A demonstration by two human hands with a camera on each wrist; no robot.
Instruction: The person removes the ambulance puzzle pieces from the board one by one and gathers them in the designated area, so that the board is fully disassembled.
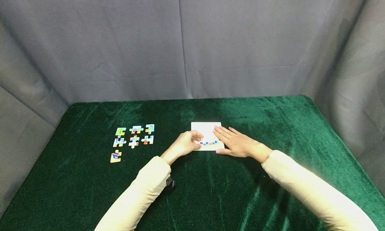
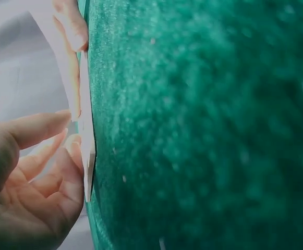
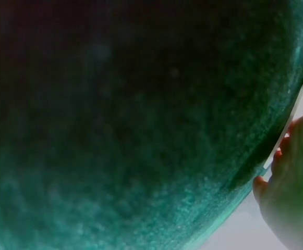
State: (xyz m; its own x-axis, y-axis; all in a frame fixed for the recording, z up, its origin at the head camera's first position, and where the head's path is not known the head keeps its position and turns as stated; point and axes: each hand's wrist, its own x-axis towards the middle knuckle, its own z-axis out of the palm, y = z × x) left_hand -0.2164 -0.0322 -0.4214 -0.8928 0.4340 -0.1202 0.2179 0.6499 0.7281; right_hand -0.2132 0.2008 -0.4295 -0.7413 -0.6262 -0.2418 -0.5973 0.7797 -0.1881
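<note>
A white card or board (image 1: 206,126) lies flat on the table, with a printed strip of blue round shapes along its lower part. At its left edge, my left hand (image 1: 185,144) bends its fingers over the surface, leaving a gap between thumb and forefinger. In the left wrist view the fingertips (image 2: 74,143) meet the board's face beside its edge (image 2: 87,179); nothing shows pinched between them. My right hand (image 1: 237,143) lies flat with spread, straight fingers across the board's right side, its thumb at the lower right corner. The palms hide parts of the board.
Several loose jigsaw pieces (image 1: 133,141) lie in loose rows to the left, with one piece (image 1: 116,156) nearest me. A dark green velvety cloth (image 1: 192,197) covers the table. Grey curtains (image 1: 126,47) hang behind and at both sides.
</note>
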